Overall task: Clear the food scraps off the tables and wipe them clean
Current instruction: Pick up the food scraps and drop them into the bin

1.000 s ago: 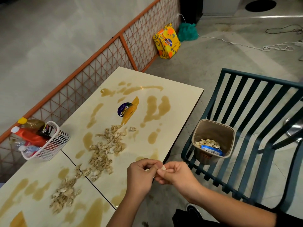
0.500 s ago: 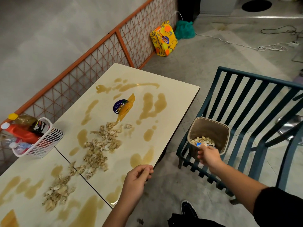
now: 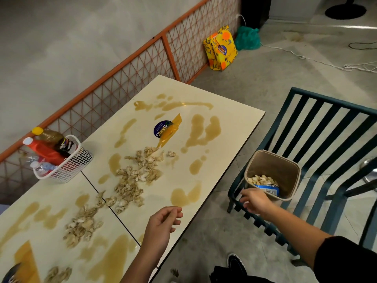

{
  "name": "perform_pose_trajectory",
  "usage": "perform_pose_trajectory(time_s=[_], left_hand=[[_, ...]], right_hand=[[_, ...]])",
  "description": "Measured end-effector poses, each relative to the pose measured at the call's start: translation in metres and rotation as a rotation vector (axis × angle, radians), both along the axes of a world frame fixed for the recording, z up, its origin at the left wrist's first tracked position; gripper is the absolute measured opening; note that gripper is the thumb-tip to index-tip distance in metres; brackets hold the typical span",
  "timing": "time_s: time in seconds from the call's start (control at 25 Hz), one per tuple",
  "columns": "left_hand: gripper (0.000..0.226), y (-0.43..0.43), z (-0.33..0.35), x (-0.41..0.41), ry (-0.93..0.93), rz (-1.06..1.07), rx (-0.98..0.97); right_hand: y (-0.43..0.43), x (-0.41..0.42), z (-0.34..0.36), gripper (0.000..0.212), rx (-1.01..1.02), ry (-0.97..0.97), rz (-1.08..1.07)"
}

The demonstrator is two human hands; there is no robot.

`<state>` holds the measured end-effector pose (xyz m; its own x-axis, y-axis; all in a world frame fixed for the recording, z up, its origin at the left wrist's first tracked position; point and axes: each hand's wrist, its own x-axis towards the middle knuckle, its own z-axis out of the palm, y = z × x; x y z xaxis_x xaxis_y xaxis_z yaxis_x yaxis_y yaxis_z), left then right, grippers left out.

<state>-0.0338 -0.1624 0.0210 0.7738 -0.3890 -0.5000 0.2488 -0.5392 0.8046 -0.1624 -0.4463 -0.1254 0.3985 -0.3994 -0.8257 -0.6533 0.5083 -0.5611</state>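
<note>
Food scraps (image 3: 138, 176) are lying across the joined tables (image 3: 234, 127), some already sitting in the bin (image 3: 285, 170) parked on a chair (image 3: 330, 123) alongside, likely for short trips. The right hand (image 3: 255, 201) at the bin's rim and the left hand (image 3: 161, 225) over the table edge are hanging slack-fingered, empty.

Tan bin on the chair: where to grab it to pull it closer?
Pinch the near rim of the tan bin from above, probably: it stands upright, open-topped, scraps low inside. Approach from the seat front; the chair back blocks the far side.
</note>
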Motion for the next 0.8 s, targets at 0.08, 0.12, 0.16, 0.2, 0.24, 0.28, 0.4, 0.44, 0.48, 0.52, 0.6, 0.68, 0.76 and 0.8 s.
perform_pose_trajectory(time_s=[0.08, 0.12, 0.16, 0.2, 0.24, 0.28, 0.4, 0.44, 0.48, 0.52, 0.6, 0.68, 0.76, 0.8], left_hand=[[0.021, 0.009, -0.002, 0.003, 0.002, 0.019, 0.019], [0.022, 0.014, -0.003, 0.005, 0.002, 0.027, 0.032], [0.022, 0.022, -0.004, 0.007, -0.002, 0.045, 0.044], [0.022, 0.030, -0.005, 0.009, -0.005, 0.068, 0.050], [0.022, 0.039, -0.005, 0.011, -0.007, 0.097, 0.054], [0.022, 0.048, -0.005, 0.014, -0.009, 0.131, 0.055], [0.022, 0.081, -0.006, 0.021, -0.008, 0.238, 0.044], [0.022, 0.092, -0.007, 0.023, -0.004, 0.274, 0.044], [0.021, 0.106, -0.008, 0.025, -0.003, 0.314, 0.044], [0.022, 0.119, -0.009, 0.027, -0.003, 0.347, 0.046], [0.022, 0.147, -0.009, 0.032, -0.004, 0.413, 0.048], [0.023, 0.173, -0.009, 0.038, -0.006, 0.468, 0.054], [0.023, 0.194, -0.009, 0.040, -0.005, 0.515, 0.053], [0.022, 0.203, -0.009, 0.040, 0.000, 0.536, 0.050]], right_hand=[[0.015, 0.023, 0.002, 0.019, -0.181, -0.055, 0.155], [0.022, 0.036, 0.005, 0.018, -0.292, -0.088, 0.245], [0.030, 0.052, 0.011, 0.018, -0.397, -0.116, 0.358], [0.039, 0.069, 0.019, 0.016, -0.481, -0.143, 0.471], [0.047, 0.085, 0.027, 0.016, -0.544, -0.171, 0.570], [0.057, 0.102, 0.035, 0.017, -0.593, -0.199, 0.654], [0.083, 0.153, 0.044, 0.023, -0.718, -0.276, 0.890], [0.088, 0.169, 0.043, 0.025, -0.767, -0.290, 0.967], [0.093, 0.186, 0.040, 0.027, -0.826, -0.291, 1.042], [0.095, 0.202, 0.037, 0.030, -0.886, -0.263, 1.106], [0.094, 0.234, 0.033, 0.037, -0.979, -0.140, 1.193], [0.090, 0.262, 0.031, 0.045, -1.020, -0.005, 1.243], [0.086, 0.285, 0.033, 0.052, -1.062, 0.079, 1.269], [0.086, 0.293, 0.034, 0.055, -1.074, 0.109, 1.272]])
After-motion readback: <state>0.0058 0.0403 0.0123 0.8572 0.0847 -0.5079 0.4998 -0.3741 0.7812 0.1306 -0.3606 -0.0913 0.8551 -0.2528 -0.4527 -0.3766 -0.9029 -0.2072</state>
